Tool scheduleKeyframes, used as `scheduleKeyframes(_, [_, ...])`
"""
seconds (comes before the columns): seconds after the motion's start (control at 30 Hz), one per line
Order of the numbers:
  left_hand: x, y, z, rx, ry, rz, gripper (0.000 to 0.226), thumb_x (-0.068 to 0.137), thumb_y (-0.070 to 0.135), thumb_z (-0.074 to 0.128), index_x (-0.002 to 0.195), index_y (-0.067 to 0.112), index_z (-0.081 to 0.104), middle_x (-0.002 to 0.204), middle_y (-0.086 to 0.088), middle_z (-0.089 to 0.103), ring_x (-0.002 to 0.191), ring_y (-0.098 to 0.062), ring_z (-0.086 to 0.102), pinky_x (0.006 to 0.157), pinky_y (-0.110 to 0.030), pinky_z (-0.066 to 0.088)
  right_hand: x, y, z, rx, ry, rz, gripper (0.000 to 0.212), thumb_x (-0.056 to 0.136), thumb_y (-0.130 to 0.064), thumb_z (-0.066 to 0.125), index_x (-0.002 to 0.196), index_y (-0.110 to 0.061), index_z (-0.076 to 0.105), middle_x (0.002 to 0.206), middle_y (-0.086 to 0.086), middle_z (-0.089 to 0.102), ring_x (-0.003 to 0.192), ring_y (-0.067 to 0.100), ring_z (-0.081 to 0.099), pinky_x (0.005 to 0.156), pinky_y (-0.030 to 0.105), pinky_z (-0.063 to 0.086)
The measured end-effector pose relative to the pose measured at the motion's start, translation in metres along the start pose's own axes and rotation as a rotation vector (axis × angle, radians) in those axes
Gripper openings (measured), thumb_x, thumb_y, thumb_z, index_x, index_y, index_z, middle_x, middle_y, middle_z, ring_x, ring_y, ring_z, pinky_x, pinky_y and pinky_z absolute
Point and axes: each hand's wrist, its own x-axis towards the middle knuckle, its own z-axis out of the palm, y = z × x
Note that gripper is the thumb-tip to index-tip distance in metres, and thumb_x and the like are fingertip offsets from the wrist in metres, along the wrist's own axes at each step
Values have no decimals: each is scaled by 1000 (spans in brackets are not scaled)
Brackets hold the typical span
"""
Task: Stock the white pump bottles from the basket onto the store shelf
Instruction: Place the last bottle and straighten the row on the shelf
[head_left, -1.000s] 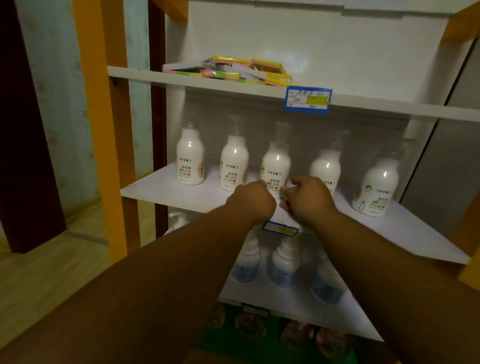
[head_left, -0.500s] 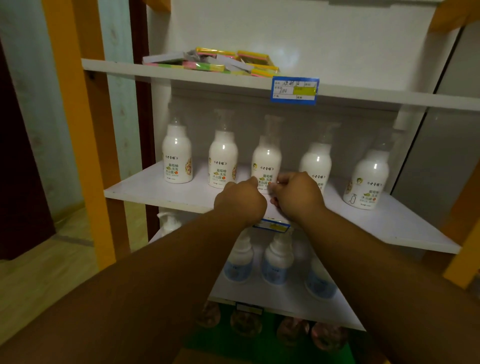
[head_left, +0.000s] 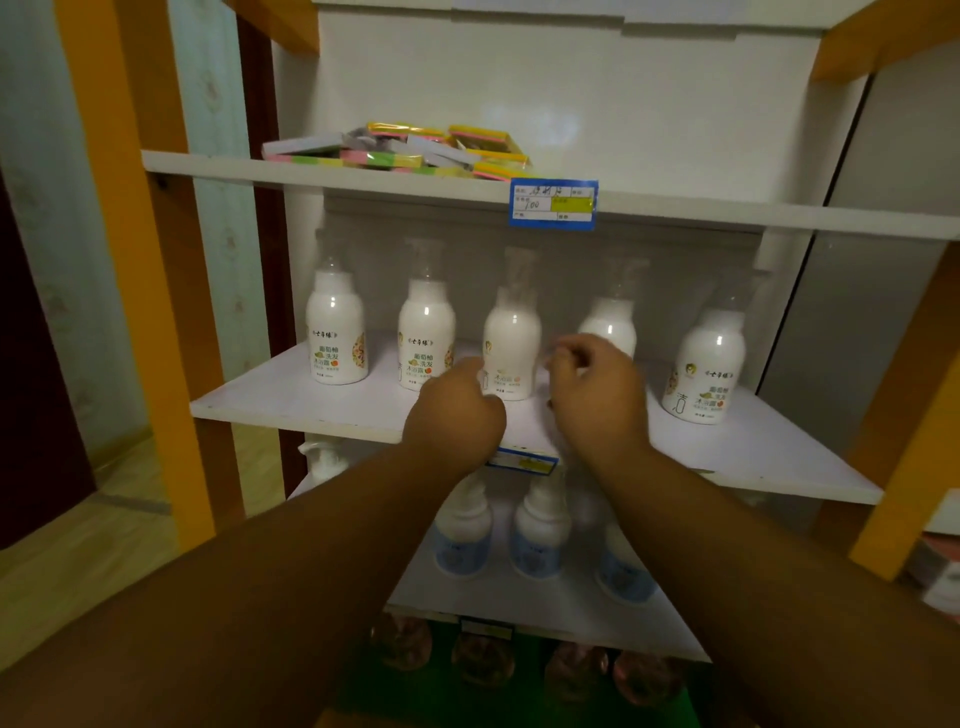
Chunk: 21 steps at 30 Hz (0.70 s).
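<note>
A: Since the middle shelf (head_left: 322, 410) already carries five white pump bottles in a row across frame centre, what's the step?

B: My guess: squaring up the third bottle (head_left: 511, 343), centre frame. Do it well by nudging low on the body, label facing front, keeping the gaps to the second bottle (head_left: 426, 338) and fourth bottle (head_left: 610, 325) even. Don't clip the clear caps; these look top-heavy and could tip.

A: Other shelves?

B: Upper shelf (head_left: 218, 166) holds coloured flat packs (head_left: 415, 150), blue price tag (head_left: 552, 203) on its edge. Lower shelf (head_left: 519, 608) has blue-label bottles (head_left: 537, 540). No basket in view.

A: Arms?

B: Both forearms reach up from the bottom of the frame and converge mid-frame at the shelf's front edge.

A: Hands?

B: My left hand (head_left: 457, 410) is curled into a loose fist, knuckles just at the third bottle's base; contact I cannot tell. My right hand (head_left: 597, 389) is raised in front of the fourth bottle, fingers (head_left: 563, 351) half-bent, pinching nothing I can see. Neither grips a bottle.
</note>
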Motion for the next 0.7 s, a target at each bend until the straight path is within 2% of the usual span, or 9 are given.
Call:
scheduleKeyframes(0.07, [-14,7,-2,-59,146,143,41,93,12,50,133,21,54,127,2,62,109,-14,59,89,-22,45,-6,-6,-29,81,106,-74,13,96,-25,56,102,-26,68,88,-12,67,82,5,65,77,29,56])
scheduleKeyframes(0.1, [-20,12,-1,-69,159,221,39,94,11,49,131,22,56,125,3,62,107,-11,58,89,-20,44,-5,-5,-42,84,131,-89,12,96,-23,56,101,-27,66,86,-14,65,81,3,63,77,27,55])
scheduleKeyframes(0.17, [-22,27,6,-93,74,299,38,96,11,47,131,23,57,126,3,63,110,-11,58,95,-21,45,4,5,-63,28,151,-51,11,96,-24,57,103,-27,64,89,-14,64,84,4,63,81,29,56])
scheduleKeyframes(0.2, [-20,35,13,-105,5,287,40,97,11,46,134,22,56,130,3,62,115,-12,58,99,-22,43,10,13,-69,-27,139,-13,14,96,-26,56,107,-25,65,94,-10,66,87,8,64,84,33,56])
scheduleKeyframes(0.27, [-15,49,28,-122,-140,233,42,98,12,46,138,20,52,134,1,60,118,-16,57,95,-19,40,20,29,-74,-150,76,63,25,96,-30,55,118,-20,64,106,-2,68,96,16,65,87,38,56])
scheduleKeyframes(0.37, [-2,57,49,-23,-271,193,37,94,12,48,131,15,52,126,-6,62,106,-22,61,81,-21,45,26,49,-73,-308,-74,129,32,96,-30,55,122,-14,61,105,6,69,95,24,66,83,39,54])
scheduleKeyframes(0.47, [11,59,53,61,-313,147,40,94,12,49,134,14,50,127,-10,61,106,-25,60,88,-29,47,28,61,-66,-376,-224,167,35,94,-28,54,123,-9,61,106,9,71,96,27,66,80,33,49])
scheduleKeyframes(0.57, [15,56,54,27,-330,121,42,93,9,48,135,15,52,127,-9,63,107,-27,61,93,-33,51,31,64,-62,-385,-310,115,26,94,-29,53,111,-19,68,105,4,74,90,23,68,83,38,56])
scheduleKeyframes(0.7, [18,52,58,-33,-350,102,46,91,10,47,135,19,54,124,-7,64,107,-27,62,97,-41,52,32,66,-62,-378,-317,81,29,92,-28,53,114,-26,72,104,0,76,91,21,69,86,42,57])
